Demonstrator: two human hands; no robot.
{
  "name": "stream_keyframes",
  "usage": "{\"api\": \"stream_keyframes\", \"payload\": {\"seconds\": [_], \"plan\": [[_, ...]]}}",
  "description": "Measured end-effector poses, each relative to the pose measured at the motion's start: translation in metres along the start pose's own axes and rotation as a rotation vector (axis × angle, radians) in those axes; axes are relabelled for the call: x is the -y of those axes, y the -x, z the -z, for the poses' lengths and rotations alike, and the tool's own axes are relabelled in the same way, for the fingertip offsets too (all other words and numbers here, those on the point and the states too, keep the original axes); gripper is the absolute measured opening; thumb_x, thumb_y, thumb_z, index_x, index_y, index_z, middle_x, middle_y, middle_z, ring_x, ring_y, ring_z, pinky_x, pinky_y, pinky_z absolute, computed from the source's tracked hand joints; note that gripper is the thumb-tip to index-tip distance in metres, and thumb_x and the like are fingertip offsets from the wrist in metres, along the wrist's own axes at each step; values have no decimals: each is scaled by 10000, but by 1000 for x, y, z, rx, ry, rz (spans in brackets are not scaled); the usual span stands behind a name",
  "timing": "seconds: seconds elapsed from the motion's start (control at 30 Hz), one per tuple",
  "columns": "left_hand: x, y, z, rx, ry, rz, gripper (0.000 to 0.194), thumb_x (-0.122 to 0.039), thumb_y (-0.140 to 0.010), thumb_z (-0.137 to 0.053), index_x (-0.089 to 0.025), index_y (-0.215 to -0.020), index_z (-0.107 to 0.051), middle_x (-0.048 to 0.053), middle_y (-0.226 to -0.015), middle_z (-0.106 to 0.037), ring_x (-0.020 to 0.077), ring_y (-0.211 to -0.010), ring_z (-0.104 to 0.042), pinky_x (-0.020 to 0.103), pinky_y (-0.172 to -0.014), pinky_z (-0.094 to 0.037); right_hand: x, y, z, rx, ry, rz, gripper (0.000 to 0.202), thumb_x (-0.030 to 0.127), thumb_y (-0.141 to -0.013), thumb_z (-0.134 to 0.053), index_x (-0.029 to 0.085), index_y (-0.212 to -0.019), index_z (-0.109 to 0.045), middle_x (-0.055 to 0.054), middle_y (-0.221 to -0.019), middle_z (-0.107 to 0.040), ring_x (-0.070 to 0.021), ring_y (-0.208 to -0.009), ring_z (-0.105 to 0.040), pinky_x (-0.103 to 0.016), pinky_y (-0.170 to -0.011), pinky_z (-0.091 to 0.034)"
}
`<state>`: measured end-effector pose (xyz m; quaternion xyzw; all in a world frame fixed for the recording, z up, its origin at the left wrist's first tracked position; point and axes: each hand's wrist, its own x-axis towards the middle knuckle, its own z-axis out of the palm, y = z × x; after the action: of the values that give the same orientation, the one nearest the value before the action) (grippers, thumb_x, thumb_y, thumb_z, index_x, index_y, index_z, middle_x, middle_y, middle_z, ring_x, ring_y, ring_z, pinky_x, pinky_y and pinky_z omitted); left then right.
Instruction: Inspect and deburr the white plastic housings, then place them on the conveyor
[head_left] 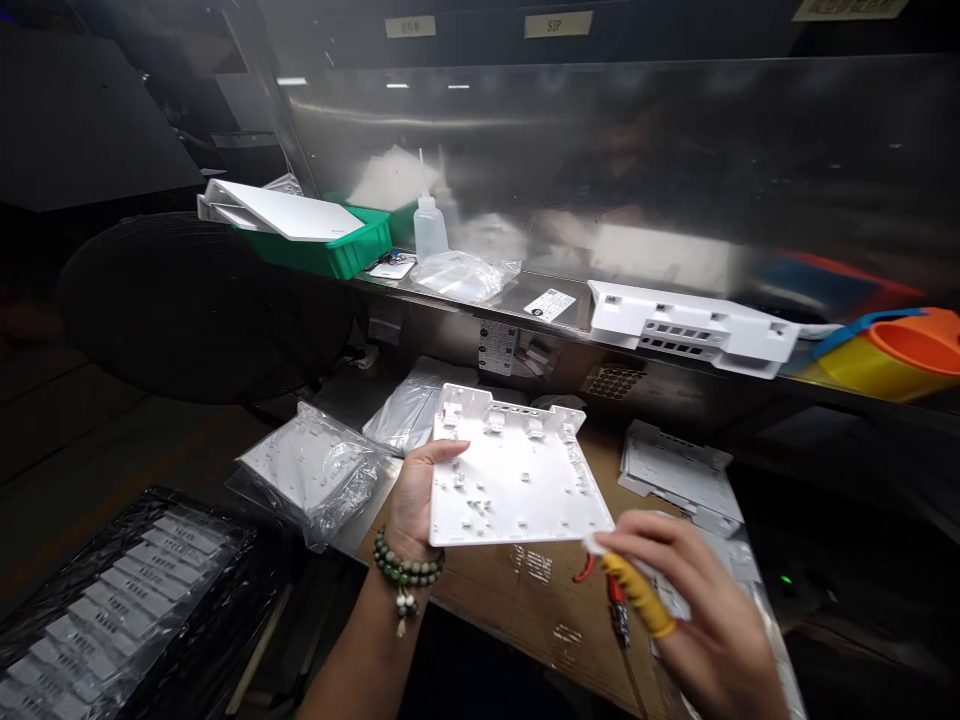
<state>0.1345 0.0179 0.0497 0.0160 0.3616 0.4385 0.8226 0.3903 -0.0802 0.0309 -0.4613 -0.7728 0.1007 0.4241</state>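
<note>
My left hand (420, 490) grips a white plastic housing (525, 485) by its left edge, thumb on top. The housing is tilted with its inner side facing me, showing small posts and clips. At its lower right corner my right hand (690, 590) is closed, fingertips pinched around something small and whitish, blurred by motion. A yellow ribbed piece (637, 595) lies along the right hand's fingers; I cannot tell if it is worn or held. Just under that hand is a red and black tool (618, 610), partly hidden.
Below lies a cardboard sheet (480, 580). Bagged white housings (307, 465) are at left, another white housing (679, 470) at right. The metal shelf holds a green bin (337, 255), squeeze bottle (430, 230), slotted white part (690, 330) and tape rolls (892, 350).
</note>
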Motion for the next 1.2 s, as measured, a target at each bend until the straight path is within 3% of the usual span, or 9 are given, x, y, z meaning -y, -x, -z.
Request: {"api": "stream_keyframes", "payload": {"seconds": [0.1,0.2,0.33,0.43,0.7,0.87,1.0,1.1,1.2], "plan": [[-13,4,19,95,-147,-46,627,-211,-716,-637,-68,-1326,-610,189,-1092,-794,409,-1064,-743,619,-1001,-533,-29,17,28,-166,102,-164,341,167,-952,-594,313,-1234,-717,-66,-1205,-656,-238,-1094,-654,-361,-902,-543],[-23,4,37,144,-338,-217,514,-274,-695,-659,-132,-1186,-715,150,-1059,-807,407,-1105,-726,607,-980,-542,-33,25,39,-187,132,-170,360,156,-947,-619,324,-1247,-723,-68,-1182,-655,-242,-1090,-652,-383,-906,-549],[-28,1,49,144,-582,-446,332,-315,-795,-526,-190,-918,-808,40,-953,-817,362,-1141,-698,545,-889,-527,-25,21,21,-121,99,-41,395,88,-948,-610,310,-1255,-722,-73,-1067,-660,-215,-1006,-657,-366,-838,-581],[-27,2,49,131,-663,-481,342,-327,-810,-498,-211,-796,-819,14,-909,-814,341,-1151,-685,512,-839,-518,-35,20,7,-93,116,11,412,65,-946,-592,282,-1277,-709,-80,-1056,-674,-213,-976,-649,-373,-809,-587],[-24,0,51,13,-506,-393,339,-296,-764,-545,-271,-938,-835,-18,-915,-817,343,-1153,-693,471,-755,-558,-41,28,9,-165,130,21,465,23,-927,-574,275,-1301,-686,-85,-1077,-656,-227,-1016,-633,-389,-828,-576],[-22,1,57,89,-401,-380,396,-259,-776,-575,-283,-1099,-804,-13,-1002,-818,365,-1206,-669,522,-832,-575,-66,28,-3,-52,186,-10,390,13,-922,-545,240,-1177,-734,-83,-1038,-674,-224,-962,-633,-366,-771,-571],[-18,4,79,160,-255,-213,603,-175,-763,-671,-245,-1362,-662,54,-1139,-801,411,-1240,-648,610,-962,-567,-76,11,4,-216,149,-99,396,19,-925,-555,267,-1168,-745,-66,-1051,-652,-212,-984,-628,-364,-820,-551],[-12,6,102,113,-165,-23,756,-102,-799,-648,-216,-1526,-474,84,-1211,-777,406,-1224,-658,631,-990,-557,-63,-12,8,-349,93,-94,399,24,-932,-574,290,-1177,-744,-59,-1074,-643,-210,-1011,-622,-371,-858,-535],[-5,7,113,55,-115,69,849,-57,-795,-643,-248,-1578,-379,65,-1245,-760,394,-1183,-682,611,-980,-573,-55,-30,0,-362,101,-43,384,31,-936,-592,274,-1195,-737,-67,-1072,-651,-211,-1003,-617,-376,-866,-535]]}}
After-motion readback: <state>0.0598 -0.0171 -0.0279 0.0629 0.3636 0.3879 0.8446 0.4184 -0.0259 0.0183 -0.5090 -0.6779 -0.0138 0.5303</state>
